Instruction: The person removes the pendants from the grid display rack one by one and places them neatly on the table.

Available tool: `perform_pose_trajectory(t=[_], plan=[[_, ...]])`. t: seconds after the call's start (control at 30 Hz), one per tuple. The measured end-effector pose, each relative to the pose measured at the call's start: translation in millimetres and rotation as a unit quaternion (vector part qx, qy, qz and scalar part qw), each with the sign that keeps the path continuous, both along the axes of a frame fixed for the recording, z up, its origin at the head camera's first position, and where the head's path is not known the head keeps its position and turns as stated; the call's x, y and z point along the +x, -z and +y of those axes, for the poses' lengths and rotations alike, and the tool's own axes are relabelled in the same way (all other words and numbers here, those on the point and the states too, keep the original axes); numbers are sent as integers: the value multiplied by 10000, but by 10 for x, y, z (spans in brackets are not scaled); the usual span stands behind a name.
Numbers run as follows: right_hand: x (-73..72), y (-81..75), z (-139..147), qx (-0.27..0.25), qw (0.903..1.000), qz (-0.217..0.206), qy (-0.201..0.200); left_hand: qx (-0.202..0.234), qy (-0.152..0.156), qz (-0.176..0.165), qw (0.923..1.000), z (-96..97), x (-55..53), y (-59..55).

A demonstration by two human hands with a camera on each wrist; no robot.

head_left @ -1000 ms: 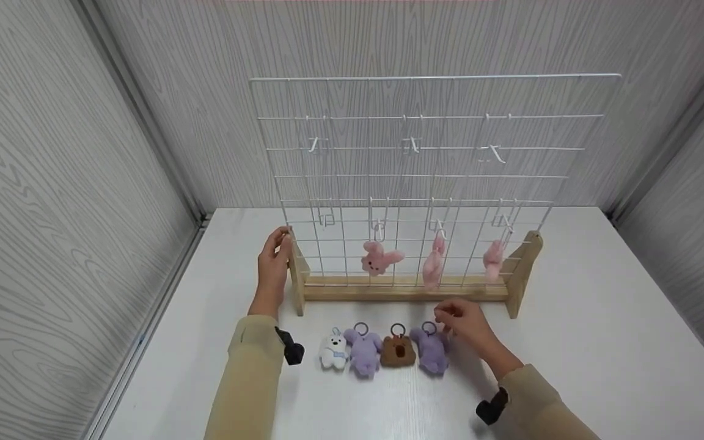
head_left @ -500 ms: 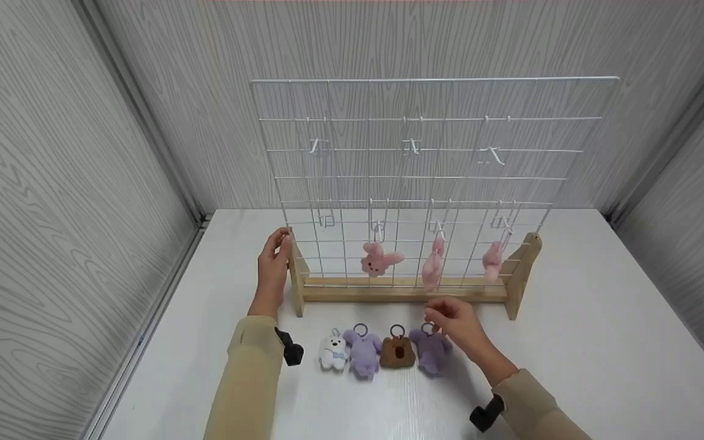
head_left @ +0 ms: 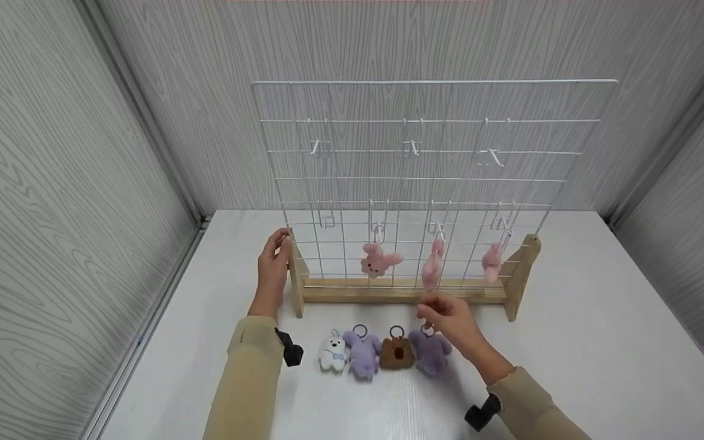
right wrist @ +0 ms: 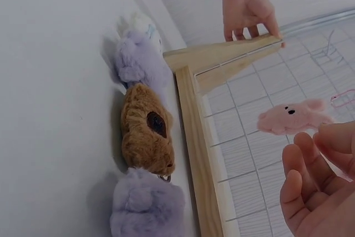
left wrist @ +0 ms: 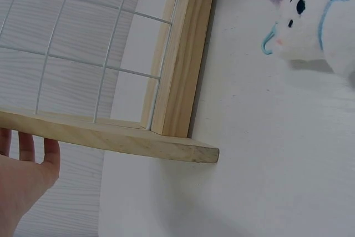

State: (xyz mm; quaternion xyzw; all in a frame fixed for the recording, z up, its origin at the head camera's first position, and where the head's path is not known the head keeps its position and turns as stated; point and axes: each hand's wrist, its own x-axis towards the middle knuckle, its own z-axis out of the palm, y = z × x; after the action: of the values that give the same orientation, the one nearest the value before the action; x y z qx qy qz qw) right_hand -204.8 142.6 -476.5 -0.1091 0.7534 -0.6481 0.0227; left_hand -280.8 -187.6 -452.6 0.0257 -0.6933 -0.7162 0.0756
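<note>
My left hand [head_left: 274,263] grips the left wooden side support [left wrist: 116,138] of a white wire-grid display rack; the fingertips lie against its outer face in the left wrist view. My right hand [head_left: 451,321] hovers in front of the rack's base bar, fingers loosely bent with nothing visible between them. Close by hangs a pink plush keychain [head_left: 432,272]. Below that hand, a purple plush keychain [head_left: 431,353] lies on the table. Left of it, in a row, are a brown bear keychain [head_left: 397,353], another purple plush keychain [head_left: 363,354] and a white bear keychain [head_left: 333,353].
A pink rabbit keychain [head_left: 379,261] and another pink keychain [head_left: 492,263] hang on lower hooks either side of the middle one. Bare hooks, such as this white hook [head_left: 414,147], sit higher on the wire grid [head_left: 425,179]. Grey wood-patterned panels [head_left: 168,91] surround the white table [head_left: 602,342].
My right hand has moved a little left and up, away from the right purple keychain toward the middle pink one. The left hand stays on the rack, whose top edge tilts slightly.
</note>
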Motion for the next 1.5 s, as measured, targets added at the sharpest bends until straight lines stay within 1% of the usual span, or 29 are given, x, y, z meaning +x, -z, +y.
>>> perform_pose_trajectory(t=[0.23,0.4,0.53,0.63,0.7,0.8,0.93,1.03,1.27,1.37,1.5], plan=[[-9,-157,-47,-41,9999,136,-16,13,-21,-16,10000,-4,3,-5],[-29,-297,-94,-58,9992,389,-91,22,-43,-16,10000,-8,-3,8],[-41,-388,-133,-16,9985,520,-139,-16,-95,-84,9999,-24,-77,120],[-60,-447,-166,-59,9980,594,-190,-83,-156,-13,9998,-32,-143,213],[-81,-482,-191,-76,9974,683,-220,-134,-179,74,9997,-28,-156,231],[-119,-534,-247,-114,9968,765,-209,-91,-120,63,9999,-18,-86,129],[-174,-598,-335,-124,9962,859,-121,-2,14,-47,10000,-6,15,-27],[-220,-629,-396,-205,9949,990,-8,7,27,-11,10000,-3,19,-30],[-350,-685,-522,-378,9912,1205,409,36,-12,-39,10000,13,18,-31],[-399,-700,-548,-339,9907,1233,460,54,-22,-42,10000,17,18,-30],[-468,-681,-567,-237,9894,1325,552,6,-6,-49,10000,22,4,-24]])
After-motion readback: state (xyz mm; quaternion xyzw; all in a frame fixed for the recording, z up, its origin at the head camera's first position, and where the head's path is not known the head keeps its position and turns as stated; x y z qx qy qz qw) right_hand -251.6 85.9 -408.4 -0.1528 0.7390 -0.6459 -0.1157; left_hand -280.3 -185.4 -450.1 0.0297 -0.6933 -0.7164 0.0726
